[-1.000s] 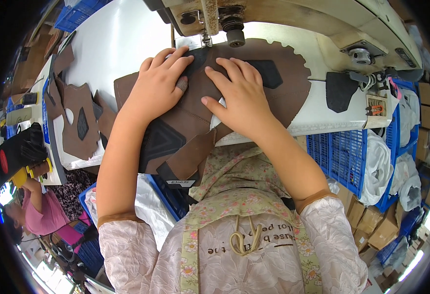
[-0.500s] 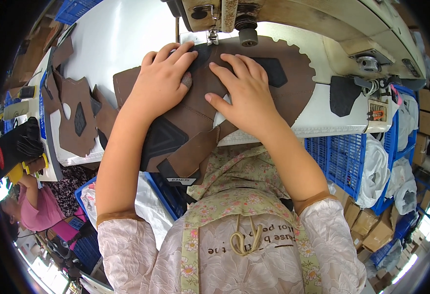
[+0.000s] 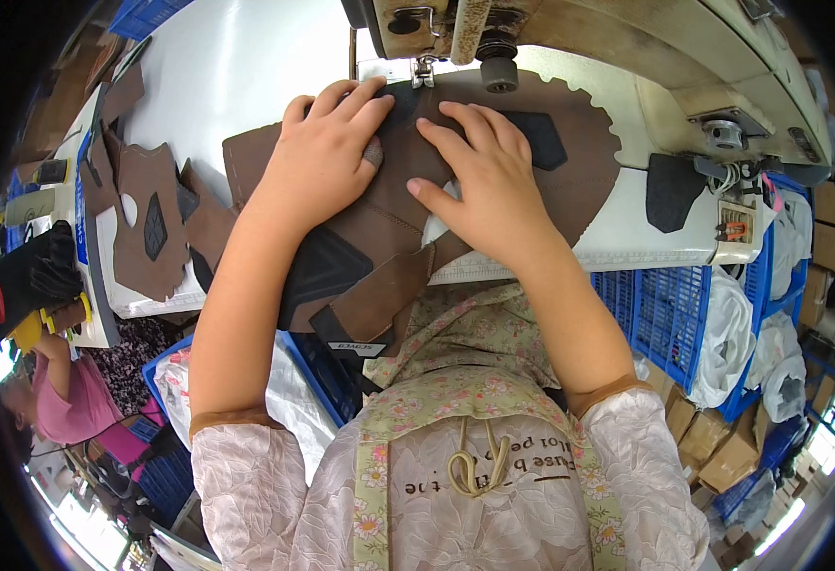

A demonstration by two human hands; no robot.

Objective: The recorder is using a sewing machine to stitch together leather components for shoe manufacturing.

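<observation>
A brown leather piece (image 3: 579, 143) with a scalloped edge and black patches lies on the white sewing table, its far edge at the presser foot (image 3: 423, 73). My left hand (image 3: 327, 157) rests palm down on its left part, fingers stretched toward the foot and a grey wrap on the thumb side. To the right, my right hand (image 3: 484, 176) presses on it with fingers spread, the thumb apart. The near part, with a black ridged panel (image 3: 332, 266) and a folded flap (image 3: 370, 300), hangs over the table's front edge. The needle's point is too small to make out.
The sewing machine (image 3: 646, 57) arches over the far right. Several brown leather pieces (image 3: 146, 228) lie at the left, and a black cut piece (image 3: 672, 193) at the right. Blue crates (image 3: 650, 314) stand below. Another person (image 3: 79, 395) sits at far left.
The whole view has shifted slightly. Both hands and the leather piece keep nearly the same place relative to the presser foot.
</observation>
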